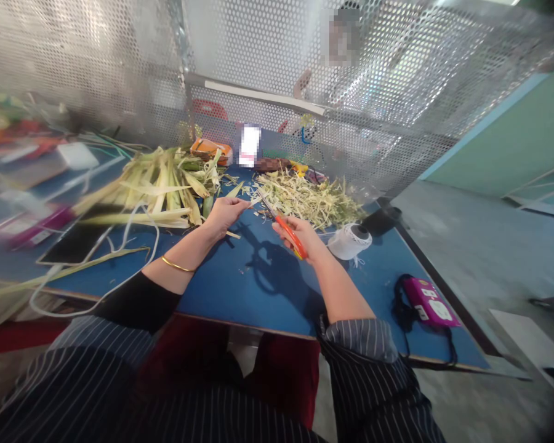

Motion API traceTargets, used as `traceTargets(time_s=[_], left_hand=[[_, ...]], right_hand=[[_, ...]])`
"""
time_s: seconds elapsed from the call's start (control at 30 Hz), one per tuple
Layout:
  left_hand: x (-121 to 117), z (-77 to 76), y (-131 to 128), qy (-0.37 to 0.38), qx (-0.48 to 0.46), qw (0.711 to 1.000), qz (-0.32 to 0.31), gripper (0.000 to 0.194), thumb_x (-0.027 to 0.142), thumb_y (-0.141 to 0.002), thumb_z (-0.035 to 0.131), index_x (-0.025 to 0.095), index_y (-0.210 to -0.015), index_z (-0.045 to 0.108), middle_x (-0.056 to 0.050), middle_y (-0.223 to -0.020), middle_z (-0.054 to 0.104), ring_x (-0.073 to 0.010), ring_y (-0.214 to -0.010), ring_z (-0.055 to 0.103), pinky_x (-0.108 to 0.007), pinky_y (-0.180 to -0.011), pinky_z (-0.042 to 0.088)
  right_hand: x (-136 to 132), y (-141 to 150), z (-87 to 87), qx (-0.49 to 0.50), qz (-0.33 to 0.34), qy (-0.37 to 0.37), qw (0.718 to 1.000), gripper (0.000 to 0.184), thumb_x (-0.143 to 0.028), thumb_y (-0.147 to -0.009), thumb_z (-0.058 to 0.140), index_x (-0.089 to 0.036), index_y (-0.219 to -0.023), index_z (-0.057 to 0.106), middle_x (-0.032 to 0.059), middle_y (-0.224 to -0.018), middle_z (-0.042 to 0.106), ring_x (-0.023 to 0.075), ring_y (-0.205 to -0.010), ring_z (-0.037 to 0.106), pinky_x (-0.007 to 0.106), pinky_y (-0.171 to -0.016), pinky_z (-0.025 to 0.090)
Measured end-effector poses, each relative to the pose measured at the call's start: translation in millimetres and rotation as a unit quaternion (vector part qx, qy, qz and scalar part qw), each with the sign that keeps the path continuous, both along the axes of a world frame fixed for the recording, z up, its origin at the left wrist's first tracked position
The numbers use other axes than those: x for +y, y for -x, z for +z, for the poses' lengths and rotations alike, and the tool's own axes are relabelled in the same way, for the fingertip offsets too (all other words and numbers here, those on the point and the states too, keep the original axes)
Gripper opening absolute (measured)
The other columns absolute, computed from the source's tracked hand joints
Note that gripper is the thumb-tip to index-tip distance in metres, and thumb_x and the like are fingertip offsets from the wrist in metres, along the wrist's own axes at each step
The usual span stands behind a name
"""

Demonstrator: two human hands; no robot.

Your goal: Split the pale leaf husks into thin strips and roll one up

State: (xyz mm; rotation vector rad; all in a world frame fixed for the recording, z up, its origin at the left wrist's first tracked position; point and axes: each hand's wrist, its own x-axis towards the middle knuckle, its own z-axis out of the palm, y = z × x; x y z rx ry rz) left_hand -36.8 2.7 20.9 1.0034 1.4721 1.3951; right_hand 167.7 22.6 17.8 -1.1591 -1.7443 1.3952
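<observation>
My left hand (pixel 226 215) pinches a thin pale strip of husk (pixel 255 202) over the blue table. In my right hand (pixel 298 237) is a pair of scissors with orange-red handles (pixel 292 235), the blades pointing up and left, close to the strip. Whether the blades touch it I cannot tell. Beyond the scissors spreads a heap of shredded husk pieces (pixel 311 197). Long, pale green husk leaves (pixel 161 184) are piled to the left of my left hand. A white spool of thread (pixel 349 241) stands just right of my right wrist.
A magenta box with a black cord (pixel 429 301) lies on the blue table (pixel 240 289) at right. At left are a dark phone or tablet (pixel 76 237) and a looped white cable (pixel 154 237). A perforated metal screen (pixel 268 55) rises behind, with a person beyond it.
</observation>
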Motion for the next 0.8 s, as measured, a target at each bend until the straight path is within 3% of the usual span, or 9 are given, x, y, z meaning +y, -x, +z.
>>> traceTargets(time_s=[0.1,0.17,0.23,0.3,0.4,0.47,0.53,0.7,0.8], left_hand=[[-0.8,0.2,-0.2,-0.002,-0.003,1.0,-0.004,0.02,0.033,-0.07,0.069,0.013,-0.07,0.068,0.008,-0.041,0.034,-0.0034,-0.037,0.023,-0.022,-0.039,0.016],[-0.9,-0.2,-0.4,-0.007,-0.001,1.0,0.001,0.02,0.033,-0.071,0.069,0.013,-0.07,0.068,0.008,-0.04,0.033,-0.0036,-0.037,0.023,-0.021,-0.039,0.017],[-0.8,-1.0,-0.8,-0.018,0.01,1.0,0.017,0.022,0.035,-0.071,0.068,0.014,-0.071,0.067,0.008,-0.041,0.034,-0.004,-0.037,0.025,-0.021,-0.039,0.019],[-0.8,-1.9,-1.1,-0.036,0.03,0.998,0.04,0.024,0.038,-0.071,0.068,0.014,-0.071,0.067,0.007,-0.041,0.037,-0.0048,-0.039,0.027,-0.021,-0.04,0.021],[-1.1,-3.4,-1.6,-0.06,0.072,0.994,0.06,0.028,0.041,-0.071,0.066,0.014,-0.072,0.068,0.006,-0.044,0.041,-0.0061,-0.042,0.031,-0.021,-0.043,0.024],[-1.5,-4.3,-2.3,-0.075,0.104,0.99,0.055,0.029,0.042,-0.072,0.065,0.014,-0.073,0.07,0.005,-0.047,0.046,-0.0069,-0.046,0.035,-0.021,-0.045,0.026],[-2.2,-5.2,-3.8,-0.093,0.14,0.985,0.036,0.029,0.042,-0.073,0.064,0.013,-0.073,0.071,0.003,-0.053,0.052,-0.0078,-0.05,0.038,-0.021,-0.048,0.028],[-8.3,-5.5,-13.1,-0.111,0.257,0.957,-0.078,0.03,0.042,-0.075,0.062,0.014,-0.069,0.07,0.002,-0.056,0.053,-0.0091,-0.054,0.042,-0.022,-0.051,0.03],[-13.7,-3.8,-18.6,-0.12,0.31,0.931,-0.153,0.029,0.04,-0.077,0.06,0.014,-0.063,0.067,0.002,-0.055,0.053,-0.009,-0.053,0.042,-0.022,-0.052,0.03]], right_hand=[[4.2,-0.9,-2.6,-0.038,-0.023,-0.034,0.998,0.045,-0.062,-0.067,0.067,-0.02,-0.082,0.059,-0.0063,-0.052,0.049,0.0085,-0.036,0.041,0.022,-0.037,0.029],[4.8,-2.1,-1.2,-0.099,-0.046,-0.109,0.988,0.046,-0.064,-0.072,0.06,-0.02,-0.086,0.061,-0.0036,-0.056,0.054,0.0114,-0.042,0.047,0.025,-0.042,0.035],[2.2,-2.7,2.0,-0.21,-0.067,-0.216,0.951,0.046,-0.063,-0.076,0.057,-0.021,-0.092,0.063,0.0014,-0.065,0.062,0.017,-0.056,0.058,0.028,-0.053,0.042],[-3.7,-1.4,5.1,-0.338,-0.07,-0.291,0.892,0.044,-0.058,-0.078,0.056,-0.022,-0.101,0.064,0.0069,-0.078,0.068,0.0233,-0.072,0.064,0.032,-0.063,0.045],[-16.1,3.6,7.6,-0.468,-0.025,-0.325,0.821,0.04,-0.048,-0.081,0.056,-0.02,-0.109,0.063,0.0117,-0.086,0.07,0.0281,-0.079,0.066,0.036,-0.068,0.046],[-22.5,6.3,8.5,-0.484,0.011,-0.349,0.803,0.035,-0.045,-0.082,0.055,-0.018,-0.103,0.065,0.0127,-0.087,0.07,0.028,-0.08,0.066,0.036,-0.068,0.047],[-24.0,6.5,9.4,-0.438,0.005,-0.373,0.818,0.033,-0.046,-0.083,0.055,-0.018,-0.097,0.067,0.0123,-0.093,0.069,0.0262,-0.082,0.066,0.035,-0.07,0.047],[-7.8,-1.4,8.5,-0.153,-0.109,-0.323,0.927,0.049,-0.049,-0.08,0.063,-0.019,-0.119,0.059,0.008,-0.104,0.068,0.0157,-0.07,0.062,0.031,-0.072,0.05],[-0.1,-4.7,4.6,-0.104,-0.032,-0.314,0.943,0.034,-0.042,-0.081,0.065,-0.021,-0.107,0.065,0.0049,-0.098,0.07,0.0149,-0.073,0.062,0.029,-0.072,0.048]])
